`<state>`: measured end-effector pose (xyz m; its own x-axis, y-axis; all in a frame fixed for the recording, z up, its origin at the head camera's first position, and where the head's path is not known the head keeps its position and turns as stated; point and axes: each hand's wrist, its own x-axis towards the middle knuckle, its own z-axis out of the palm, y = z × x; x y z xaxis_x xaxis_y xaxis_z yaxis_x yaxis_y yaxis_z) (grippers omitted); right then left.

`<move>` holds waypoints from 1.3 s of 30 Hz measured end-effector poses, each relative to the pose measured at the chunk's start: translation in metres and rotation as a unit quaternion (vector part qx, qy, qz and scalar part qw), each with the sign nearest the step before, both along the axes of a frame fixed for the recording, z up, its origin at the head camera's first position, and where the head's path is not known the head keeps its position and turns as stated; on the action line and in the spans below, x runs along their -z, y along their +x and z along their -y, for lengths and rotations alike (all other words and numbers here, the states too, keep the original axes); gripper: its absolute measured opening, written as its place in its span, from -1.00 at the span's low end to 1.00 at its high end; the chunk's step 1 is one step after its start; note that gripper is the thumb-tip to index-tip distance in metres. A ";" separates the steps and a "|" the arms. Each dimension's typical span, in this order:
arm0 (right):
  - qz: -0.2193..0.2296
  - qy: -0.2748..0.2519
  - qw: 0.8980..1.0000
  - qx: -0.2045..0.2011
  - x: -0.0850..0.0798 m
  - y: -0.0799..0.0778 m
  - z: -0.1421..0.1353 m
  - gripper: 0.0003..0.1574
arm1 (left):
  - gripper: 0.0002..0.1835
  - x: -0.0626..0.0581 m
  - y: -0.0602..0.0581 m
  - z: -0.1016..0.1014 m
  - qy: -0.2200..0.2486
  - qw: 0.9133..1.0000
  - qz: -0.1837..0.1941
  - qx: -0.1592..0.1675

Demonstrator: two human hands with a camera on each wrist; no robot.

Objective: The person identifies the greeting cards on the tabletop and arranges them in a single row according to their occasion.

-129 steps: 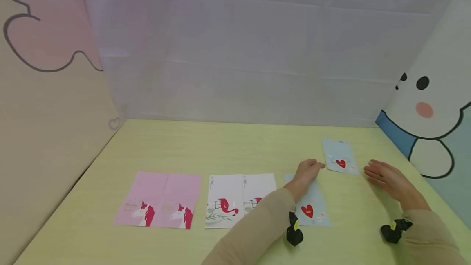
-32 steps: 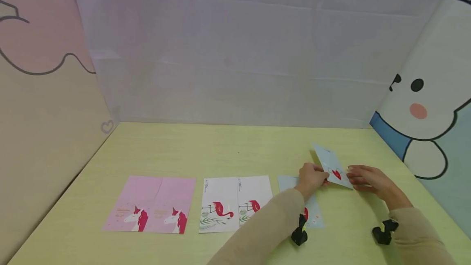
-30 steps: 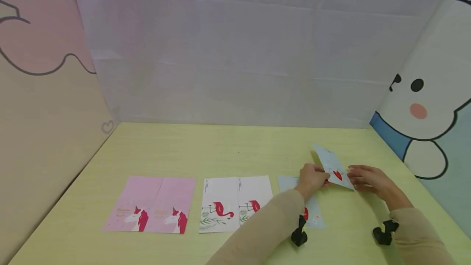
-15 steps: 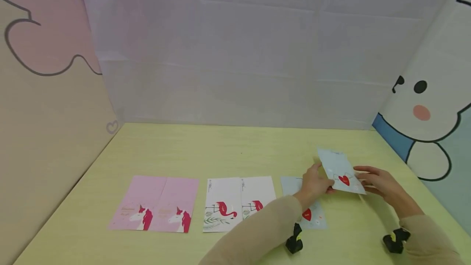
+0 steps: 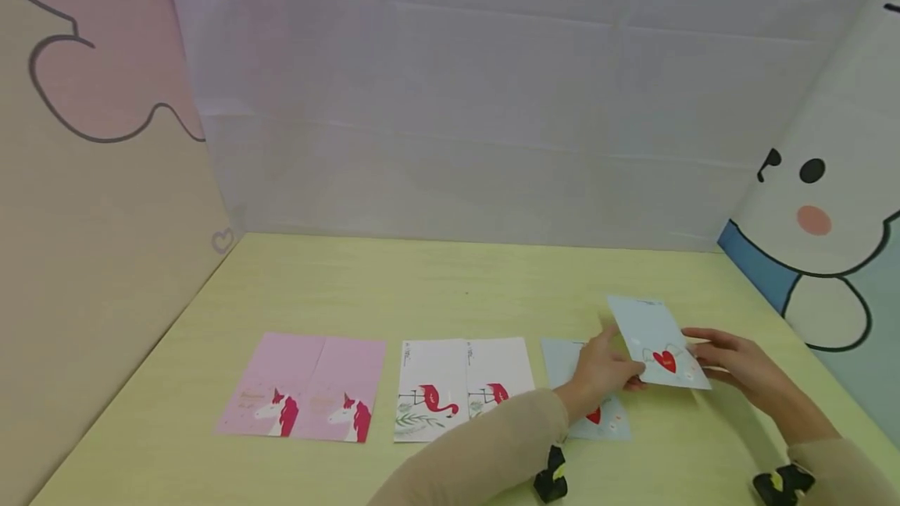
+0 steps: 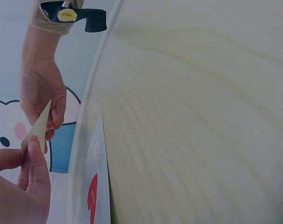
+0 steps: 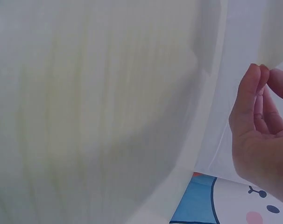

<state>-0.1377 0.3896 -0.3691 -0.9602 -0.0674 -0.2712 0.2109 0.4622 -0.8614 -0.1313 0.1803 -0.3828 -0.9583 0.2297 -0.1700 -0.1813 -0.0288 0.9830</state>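
Note:
A light blue card with a red heart is lifted off the table and tilted. My left hand pinches its left edge between thumb and fingers; the left wrist view also shows this left hand gripping the card. At the opposite edge is my right hand. In the right wrist view the right hand has its thumb and fingertips together at the card. A matching blue heart card lies flat below, partly hidden by the left hand and forearm.
Two white flamingo cards lie side by side in the middle, the right one partly behind the left sleeve. Two pink unicorn cards lie to the left. The pale yellow table meets a white backdrop behind.
The heart card lay flat at the back right; the left hand has taken its edge and raised it. Over the last second it has come nearer and turned more face-up, both hands moving along.

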 end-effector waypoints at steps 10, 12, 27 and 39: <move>0.002 -0.042 0.999 -0.013 0.000 0.014 -0.006 -0.41 | -0.25 -0.002 0.017 0.003 -0.029 0.999 -0.006 0.027; 0.003 -0.041 0.999 -0.015 0.000 0.016 -0.007 -0.43 | -0.23 -0.002 0.019 0.004 -0.036 0.999 -0.012 0.036; 0.020 -0.029 0.999 -0.009 0.002 0.030 -0.009 -0.44 | -0.15 0.008 0.031 0.001 -0.041 0.995 -0.012 0.090; 0.023 0.002 1.000 -0.020 0.007 0.029 0.000 -0.32 | -0.15 0.007 0.034 0.009 -0.045 0.991 0.055 0.111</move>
